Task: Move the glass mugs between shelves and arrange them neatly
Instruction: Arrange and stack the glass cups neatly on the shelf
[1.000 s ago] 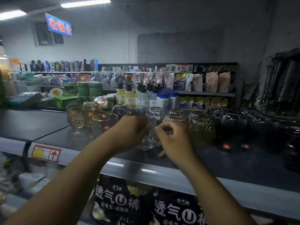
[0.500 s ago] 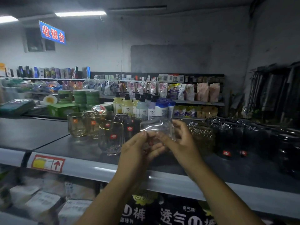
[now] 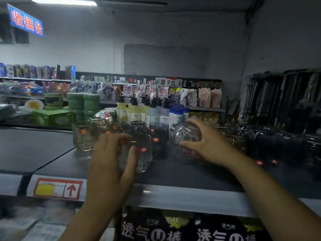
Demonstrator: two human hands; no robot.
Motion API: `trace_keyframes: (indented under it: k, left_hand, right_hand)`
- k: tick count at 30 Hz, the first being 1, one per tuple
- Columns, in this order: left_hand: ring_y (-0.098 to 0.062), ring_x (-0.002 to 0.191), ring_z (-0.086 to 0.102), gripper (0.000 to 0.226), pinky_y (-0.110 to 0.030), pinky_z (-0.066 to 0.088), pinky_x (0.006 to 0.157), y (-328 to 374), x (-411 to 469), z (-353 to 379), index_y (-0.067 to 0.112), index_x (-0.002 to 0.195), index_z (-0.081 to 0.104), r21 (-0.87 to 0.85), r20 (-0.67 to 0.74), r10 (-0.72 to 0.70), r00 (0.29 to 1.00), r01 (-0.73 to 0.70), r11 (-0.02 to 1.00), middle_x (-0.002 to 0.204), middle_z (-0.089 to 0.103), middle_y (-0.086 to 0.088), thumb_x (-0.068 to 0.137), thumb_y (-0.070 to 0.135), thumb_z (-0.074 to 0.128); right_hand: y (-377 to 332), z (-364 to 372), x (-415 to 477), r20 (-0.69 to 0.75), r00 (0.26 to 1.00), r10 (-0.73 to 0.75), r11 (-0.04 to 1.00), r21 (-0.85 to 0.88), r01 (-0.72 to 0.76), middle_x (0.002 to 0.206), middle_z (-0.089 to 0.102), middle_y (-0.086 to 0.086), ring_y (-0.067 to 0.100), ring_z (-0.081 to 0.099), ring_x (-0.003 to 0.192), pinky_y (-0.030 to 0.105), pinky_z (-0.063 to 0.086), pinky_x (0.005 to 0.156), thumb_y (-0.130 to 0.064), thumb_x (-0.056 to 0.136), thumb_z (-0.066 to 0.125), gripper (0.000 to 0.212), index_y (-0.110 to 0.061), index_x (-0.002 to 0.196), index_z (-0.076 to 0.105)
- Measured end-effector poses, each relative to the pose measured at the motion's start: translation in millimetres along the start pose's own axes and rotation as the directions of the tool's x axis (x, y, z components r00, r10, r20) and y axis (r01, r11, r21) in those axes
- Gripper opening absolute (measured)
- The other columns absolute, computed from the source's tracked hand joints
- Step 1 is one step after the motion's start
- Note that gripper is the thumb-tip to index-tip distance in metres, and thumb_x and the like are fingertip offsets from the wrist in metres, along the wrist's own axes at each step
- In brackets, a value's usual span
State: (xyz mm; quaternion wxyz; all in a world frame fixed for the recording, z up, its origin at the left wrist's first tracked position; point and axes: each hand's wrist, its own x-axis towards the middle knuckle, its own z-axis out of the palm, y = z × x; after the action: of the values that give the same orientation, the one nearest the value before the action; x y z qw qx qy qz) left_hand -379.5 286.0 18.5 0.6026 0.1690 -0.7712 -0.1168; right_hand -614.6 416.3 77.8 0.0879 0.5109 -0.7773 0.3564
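A clear glass mug [image 3: 186,134] is tipped on its side above the dark top shelf [image 3: 182,169], and my right hand [image 3: 206,143] grips it from the right. My left hand [image 3: 111,159] has its fingers spread around a clear glass [image 3: 142,153] with a red sticker standing near the shelf's front. Behind it stand several more glasses: an amber one [image 3: 83,135] at the left and a dark blue one [image 3: 159,136] in the middle. Dark and patterned glasses [image 3: 260,145] fill the shelf to the right.
Pump bottles [image 3: 139,110] and green boxes [image 3: 53,117] sit behind the glasses. The shelf's white front edge [image 3: 173,197] carries a red-framed price tag [image 3: 58,188]. Black packets with white lettering [image 3: 182,228] hang below. A further shelf stretches to the left.
My hands have parted. The right one carried the tipped mug to the right, and the left one dropped to the red-stickered glass at the front.
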Motion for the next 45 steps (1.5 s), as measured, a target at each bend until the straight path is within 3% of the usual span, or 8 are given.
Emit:
trace_keyframes:
  k: [10, 25, 28, 31, 34, 37, 40, 45]
  left_hand:
    - [-0.012, 0.094, 0.059, 0.046, -0.028, 0.048, 0.073, -42, 13, 10, 0.046, 0.119, 0.052, 0.001, 0.322, -0.067, 0.944, 0.07, 0.998, 0.119, 0.042, 0.012, 0.079, 0.066, 0.062]
    - [-0.001, 0.083, 0.06, 0.046, -0.028, 0.054, 0.071, -39, 5, 13, 0.046, 0.102, 0.054, -0.175, 0.239, -0.151, 0.959, 0.196, 0.965, 0.096, 0.06, 0.023, 0.065, 0.056, 0.08]
    - [-0.002, 0.085, 0.061, 0.041, -0.007, 0.045, 0.071, -26, 3, 12, 0.034, 0.093, 0.057, -0.196, 0.188, -0.125, 0.974, 0.162, 0.967, 0.091, 0.062, 0.016, 0.065, 0.046, 0.084]
    - [-0.007, 0.077, 0.068, 0.041, -0.014, 0.053, 0.069, -1, 2, 13, 0.022, 0.085, 0.06, -0.344, 0.142, -0.238, 0.961, 0.273, 0.898, 0.083, 0.07, 0.005, 0.063, 0.044, 0.086]
    - [-0.011, 0.077, 0.073, 0.043, -0.026, 0.059, 0.077, 29, 3, 20, 0.016, 0.079, 0.062, -0.599, 0.191, -0.451, 0.872, 0.468, 0.65, 0.08, 0.075, 0.0, 0.06, 0.049, 0.082]
    - [-0.02, 0.079, 0.073, 0.038, -0.038, 0.062, 0.081, 59, -2, 31, 0.015, 0.072, 0.057, -0.724, 0.367, -0.535, 0.761, 0.594, 0.35, 0.072, 0.07, -0.005, 0.067, 0.045, 0.08]
    - [-0.022, 0.08, 0.077, 0.039, -0.027, 0.061, 0.072, 73, -8, 38, 0.005, 0.08, 0.06, -0.668, 0.471, -0.45, 0.759, 0.64, 0.379, 0.075, 0.073, -0.007, 0.081, 0.042, 0.072]
    - [-0.031, 0.074, 0.077, 0.049, -0.042, 0.062, 0.064, 53, 7, 29, 0.017, 0.105, 0.064, -0.486, 0.583, -0.336, 0.74, 0.648, 0.586, 0.096, 0.075, -0.01, 0.073, 0.052, 0.07]
  right_hand:
    - [-31, 8, 43, 0.21, 0.968, 0.139, 0.854, -0.52, -0.009, 0.146, 0.051, 0.002, 0.024, 0.046, 0.131, 0.04, 0.046, 0.103, -0.057, 0.08, 0.076, 0.079, -0.033, 0.147, 0.041]
    - [-17, 15, 28, 0.153, 0.987, 0.044, 0.824, -0.565, 0.051, 0.142, 0.043, 0.001, 0.022, 0.031, 0.133, 0.046, 0.038, 0.111, -0.063, 0.084, 0.068, 0.081, -0.024, 0.15, 0.041]
    - [-21, 21, -6, -0.03, 0.996, -0.086, 0.915, -0.397, 0.067, 0.137, 0.044, -0.004, 0.015, 0.034, 0.13, 0.038, 0.037, 0.112, -0.043, 0.093, 0.066, 0.061, -0.022, 0.147, 0.047]
    - [-28, 33, -40, -0.17, 0.985, -0.03, 0.998, 0.057, 0.04, 0.121, 0.052, -0.011, -0.007, 0.051, 0.1, 0.01, 0.042, 0.087, -0.032, 0.096, 0.064, 0.037, -0.025, 0.133, 0.06]
    - [-39, 36, -64, 0.005, 0.997, 0.074, 0.885, 0.46, -0.068, 0.113, 0.065, -0.022, -0.011, 0.061, 0.091, 0.008, 0.047, 0.072, -0.057, 0.095, 0.052, 0.033, -0.038, 0.121, 0.06]
    - [-44, 37, -72, 0.091, 0.996, 0.018, 0.747, 0.661, -0.074, 0.122, 0.068, -0.025, -0.008, 0.063, 0.11, 0.019, 0.049, 0.093, -0.069, 0.088, 0.05, 0.05, -0.041, 0.13, 0.055]
    - [-45, 36, -74, -0.052, 0.995, 0.089, 0.698, 0.716, -0.025, 0.127, 0.069, -0.013, 0.008, 0.066, 0.117, 0.04, 0.052, 0.101, -0.069, 0.08, 0.068, 0.067, -0.035, 0.136, 0.053]
    - [-33, -9, -70, -0.108, 0.992, 0.061, 0.806, 0.591, 0.015, 0.097, 0.064, -0.037, -0.019, 0.062, 0.091, 0.008, 0.051, 0.074, -0.05, 0.077, 0.077, 0.039, -0.048, 0.108, 0.054]
